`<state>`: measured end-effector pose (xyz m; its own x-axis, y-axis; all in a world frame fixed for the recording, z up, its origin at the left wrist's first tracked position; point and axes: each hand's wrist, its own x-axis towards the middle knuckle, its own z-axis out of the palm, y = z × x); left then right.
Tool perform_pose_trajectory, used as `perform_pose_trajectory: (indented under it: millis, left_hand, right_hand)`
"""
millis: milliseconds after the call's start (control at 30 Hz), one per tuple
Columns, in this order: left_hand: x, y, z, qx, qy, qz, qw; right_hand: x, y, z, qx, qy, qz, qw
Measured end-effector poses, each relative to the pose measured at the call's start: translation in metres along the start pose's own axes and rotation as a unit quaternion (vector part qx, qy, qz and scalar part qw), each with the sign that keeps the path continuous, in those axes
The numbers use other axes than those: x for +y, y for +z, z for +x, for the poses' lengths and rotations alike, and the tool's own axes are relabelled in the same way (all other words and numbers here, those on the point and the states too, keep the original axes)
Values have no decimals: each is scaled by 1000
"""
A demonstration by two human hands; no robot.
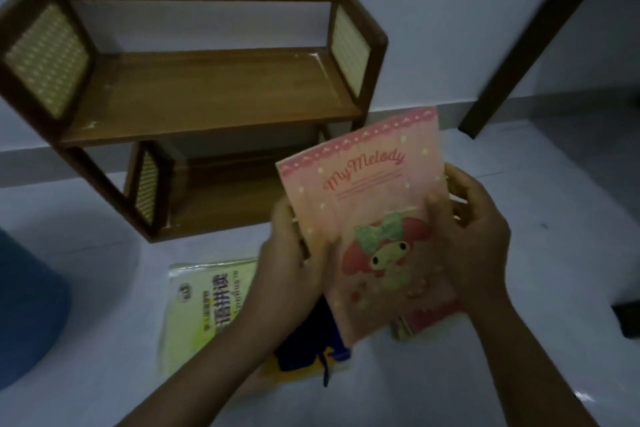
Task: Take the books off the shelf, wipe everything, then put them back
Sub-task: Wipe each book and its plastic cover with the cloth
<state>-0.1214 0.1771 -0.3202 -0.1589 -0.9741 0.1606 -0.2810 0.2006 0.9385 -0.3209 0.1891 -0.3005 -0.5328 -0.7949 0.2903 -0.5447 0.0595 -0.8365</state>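
Note:
A pink "My Melody" book (367,204) is held tilted in front of the shelf, cover facing me. My left hand (294,253) grips its left edge and my right hand (474,236) holds its right edge. The wooden two-tier shelf (214,94) with woven side panels stands on the pale floor against the wall, and both tiers show no books. A yellow-green book (204,305) lies flat on the floor under my left forearm. A dark blue and yellow cloth (311,347) lies below the pink book. More book edges (408,326) peek out beneath the pink book.
A dark wooden furniture leg (526,45) slants across the upper right. A blue rounded object (24,322) sits at the left edge. A dark object (628,319) is at the right edge. Pale floor (519,184) spreads around.

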Motion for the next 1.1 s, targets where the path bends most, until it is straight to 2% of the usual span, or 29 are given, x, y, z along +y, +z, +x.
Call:
perform_pose_trajectory:
  millis: [67, 300, 433, 500, 633, 667, 733, 833, 900, 1000, 1033, 1100]
  left_hand:
    - [-17, 43, 14, -57, -27, 25, 998]
    - [-90, 135, 66, -151, -34, 116, 981]
    - [-134, 153, 71, -193, -80, 292, 933]
    - [-142, 152, 67, -208, -64, 373, 902]
    - [-145, 144, 60, -230, -44, 441, 867]
    - [-143, 140, 58, -221, -37, 451, 864]
    - [-139, 117, 51, -189, -27, 456, 869]
    - [-143, 56, 34, -143, -26, 449, 882]
    - [-149, 1, 12, -133, -50, 453, 880]
    - [-162, -76, -27, -197, -128, 426, 874]
    - [-166, -97, -42, -240, -144, 424, 861]
    - [-174, -127, -65, -309, -144, 447, 827]
  right_hand:
    - [29, -17, 21, -27, 23, -77, 996]
    - [134, -3, 72, -182, 78, -252, 947]
    - [171, 12, 69, -229, 110, -285, 924]
    - [187, 15, 62, -250, 131, -292, 914]
    - [196, 18, 51, -279, 115, -339, 891]
    - [191, 20, 49, -290, 102, -365, 879]
    - [170, 28, 36, -300, 77, -366, 877]
    - [130, 48, -10, -325, -8, -278, 904]
    - [102, 66, -53, -379, -62, -222, 896]
    - [75, 94, -109, -474, -82, -217, 849]
    - [72, 103, -125, -493, -75, -225, 837]
    - [72, 116, -144, -485, -58, -240, 839]
